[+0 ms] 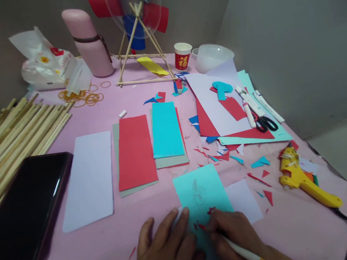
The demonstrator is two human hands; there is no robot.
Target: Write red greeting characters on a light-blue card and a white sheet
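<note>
A light turquoise sheet of paper (216,185) lies in front of me, with a grey pencil sketch in its upper part and small red marks below. My right hand (234,235) is closed around a white marker pen (248,257) with an orange band, its red tip at the marks on the paper. My left hand (170,250) rests palm down with fingers spread, its fingertips at the sheet's left edge. Under the sheet, a white paper (244,202) sticks out to the right. Beyond it lie stacked red strips (135,149) and blue strips (166,129).
At the left are a tablet (24,212), white paper (88,179) and wooden sticks (18,138). A yellow glue gun (304,179), scissors (263,123) and paper scraps (260,162) lie at right. Behind stand a stick-framed wheel (136,16), a pink bottle (89,46) and a paper cup (182,55).
</note>
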